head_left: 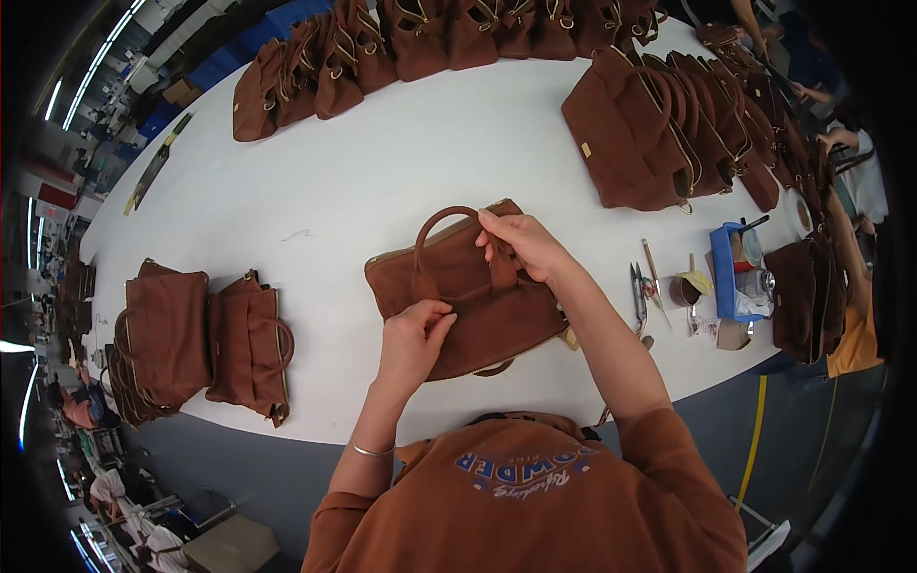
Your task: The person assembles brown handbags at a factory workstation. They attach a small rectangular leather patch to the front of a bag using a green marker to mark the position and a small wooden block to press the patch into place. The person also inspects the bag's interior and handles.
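Note:
A brown handbag with gold zipper edging lies in front of me on the white table, one rounded handle standing up. My right hand is closed around the right side of this handle, thumb on top. Below the handle's left base, my left hand is pinched against the bag's front, near a seam. Whatever sits between its fingertips is too small to make out. A second handle pokes out from under the bag's near edge.
Finished-looking brown bags stand in rows at the far side and right; more bags are stacked at left. Right of me are scissors, a brush, a cup and a blue bin. Other people work beyond.

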### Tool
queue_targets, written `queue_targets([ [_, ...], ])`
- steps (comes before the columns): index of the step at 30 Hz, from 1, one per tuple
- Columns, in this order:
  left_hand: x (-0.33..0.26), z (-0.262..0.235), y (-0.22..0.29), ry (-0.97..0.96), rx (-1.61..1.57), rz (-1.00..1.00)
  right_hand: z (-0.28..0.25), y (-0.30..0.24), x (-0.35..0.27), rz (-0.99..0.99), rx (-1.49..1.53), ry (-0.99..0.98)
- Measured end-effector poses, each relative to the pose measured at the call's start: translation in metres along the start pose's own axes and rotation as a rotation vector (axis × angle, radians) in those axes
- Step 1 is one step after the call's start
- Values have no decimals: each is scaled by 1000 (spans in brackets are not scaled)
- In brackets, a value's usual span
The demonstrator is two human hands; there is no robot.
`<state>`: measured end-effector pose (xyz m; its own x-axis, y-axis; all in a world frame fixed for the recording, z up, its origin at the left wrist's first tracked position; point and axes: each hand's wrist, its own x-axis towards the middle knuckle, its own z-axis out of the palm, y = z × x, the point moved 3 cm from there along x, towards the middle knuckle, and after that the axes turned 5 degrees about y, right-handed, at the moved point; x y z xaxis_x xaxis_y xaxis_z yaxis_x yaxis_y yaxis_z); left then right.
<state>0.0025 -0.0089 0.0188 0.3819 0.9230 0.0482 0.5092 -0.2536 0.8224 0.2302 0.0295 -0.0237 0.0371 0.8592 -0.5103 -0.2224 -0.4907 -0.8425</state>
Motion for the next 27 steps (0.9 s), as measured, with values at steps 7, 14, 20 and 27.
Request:
queue_targets([
  [7, 12, 18, 17, 129, -130, 13, 0, 1, 5, 4, -5, 16],
  [14, 45, 57, 20, 81, -274, 23, 6, -9, -13, 26, 80, -1],
  [20, 62, 65, 22, -43, -205, -48, -13, 13, -19, -10, 218, 78],
  [27, 67, 70, 9, -40, -246, -70, -31, 23, -51, -92, 296, 210],
])
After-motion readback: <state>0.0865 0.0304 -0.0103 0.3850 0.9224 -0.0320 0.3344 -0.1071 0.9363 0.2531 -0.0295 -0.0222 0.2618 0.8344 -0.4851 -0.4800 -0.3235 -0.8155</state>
